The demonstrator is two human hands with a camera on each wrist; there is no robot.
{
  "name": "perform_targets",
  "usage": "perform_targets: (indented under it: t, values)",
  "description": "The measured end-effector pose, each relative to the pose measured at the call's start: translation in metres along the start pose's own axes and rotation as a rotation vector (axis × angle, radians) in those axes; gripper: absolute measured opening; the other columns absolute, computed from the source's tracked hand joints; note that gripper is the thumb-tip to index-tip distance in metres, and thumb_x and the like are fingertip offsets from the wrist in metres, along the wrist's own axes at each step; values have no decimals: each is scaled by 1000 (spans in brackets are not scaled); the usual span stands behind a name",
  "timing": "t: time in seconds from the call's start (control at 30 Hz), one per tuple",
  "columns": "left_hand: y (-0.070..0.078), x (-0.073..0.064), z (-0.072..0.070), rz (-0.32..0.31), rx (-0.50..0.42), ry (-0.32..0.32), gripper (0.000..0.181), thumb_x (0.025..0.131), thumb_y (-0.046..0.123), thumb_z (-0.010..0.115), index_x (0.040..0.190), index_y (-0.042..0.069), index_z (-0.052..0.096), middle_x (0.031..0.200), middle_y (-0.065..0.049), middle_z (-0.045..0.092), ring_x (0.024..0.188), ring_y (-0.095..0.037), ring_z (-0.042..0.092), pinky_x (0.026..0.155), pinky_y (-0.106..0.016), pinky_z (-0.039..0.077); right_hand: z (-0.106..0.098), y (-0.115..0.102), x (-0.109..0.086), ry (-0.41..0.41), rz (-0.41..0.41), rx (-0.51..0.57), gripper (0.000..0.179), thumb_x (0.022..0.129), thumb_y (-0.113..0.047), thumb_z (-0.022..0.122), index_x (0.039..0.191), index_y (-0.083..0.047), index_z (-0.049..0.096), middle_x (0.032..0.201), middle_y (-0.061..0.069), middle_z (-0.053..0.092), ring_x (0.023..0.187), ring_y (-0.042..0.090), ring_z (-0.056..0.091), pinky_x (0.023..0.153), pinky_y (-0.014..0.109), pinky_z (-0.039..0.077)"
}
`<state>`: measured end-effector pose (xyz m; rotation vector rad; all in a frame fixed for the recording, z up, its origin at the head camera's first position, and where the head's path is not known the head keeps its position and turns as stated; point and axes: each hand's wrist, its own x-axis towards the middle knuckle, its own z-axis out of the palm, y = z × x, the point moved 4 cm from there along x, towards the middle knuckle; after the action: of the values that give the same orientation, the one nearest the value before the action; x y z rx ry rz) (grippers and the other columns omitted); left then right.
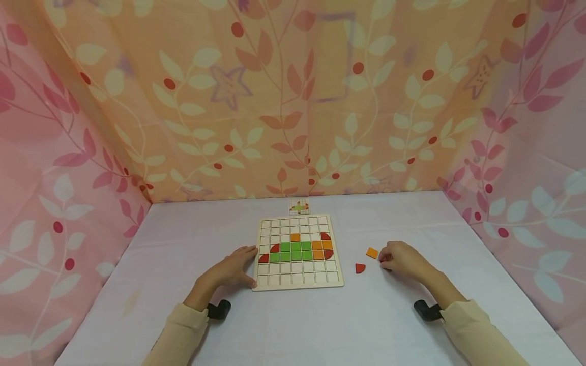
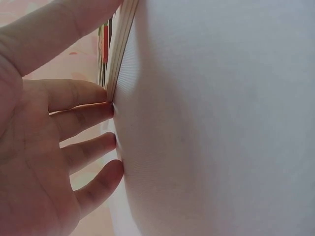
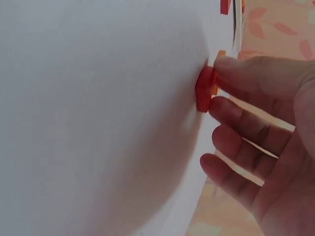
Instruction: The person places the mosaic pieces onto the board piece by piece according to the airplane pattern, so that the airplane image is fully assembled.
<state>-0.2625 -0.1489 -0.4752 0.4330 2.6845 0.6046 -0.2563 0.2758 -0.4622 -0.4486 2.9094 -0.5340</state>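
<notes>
A pale wooden grid board lies on the table, with green squares, orange squares and red rounded tiles set in its cells. My left hand rests at the board's left edge, thumb and fingers spread and touching it. Right of the board, my right hand pinches a red tile at the tabletop between thumb and fingertips; the fingers hide most of it in the head view. Close by lie a loose orange square tile and a red quarter-round tile.
A small pattern card with a coloured grid picture lies just behind the board. White cloth covers the table. Floral curtains stand at the back and both sides. A black wrist device sits by each sleeve.
</notes>
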Motion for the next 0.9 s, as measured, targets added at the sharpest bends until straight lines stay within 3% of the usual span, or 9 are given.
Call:
perform_targets:
  t: [0.17,0.33,0.47,0.8,0.9]
  values:
    - [0,0,0,-4,4,-1,95,72,27,86,150,3,36,158,-14,32,149,-38,21,115,-65,22,-6,7,0,39,38,1,5,84,-10,72,88,-8,75,79,-2,61,74,14,52,71,31,50]
    - [-1,1,1,-7,4,0,96,71,27,86,150,4,37,158,-14,33,149,-37,21,115,-65,22,-9,7,-1,-6,-103,133,11,84,-2,68,87,-9,76,85,-1,68,79,13,55,70,24,49]
    - [-1,1,1,-12,4,2,96,71,27,86,150,5,36,159,-12,32,149,-37,20,115,-64,22,-9,8,-3,-41,-163,129,13,83,-1,68,87,-10,76,89,-2,71,85,14,58,76,28,51]
    - [-2,1,2,-10,0,4,96,71,27,86,150,4,36,159,-13,32,149,-36,21,116,-64,22,-9,23,-5,-33,-37,94,9,83,-6,72,91,-7,77,87,-2,66,83,15,57,76,33,52]
    - [-2,1,2,-9,6,3,96,71,27,86,150,4,36,158,-13,32,149,-36,21,115,-64,22,-9,28,-6,-6,-38,76,11,83,-3,70,91,-8,77,88,0,66,84,18,57,77,36,52]
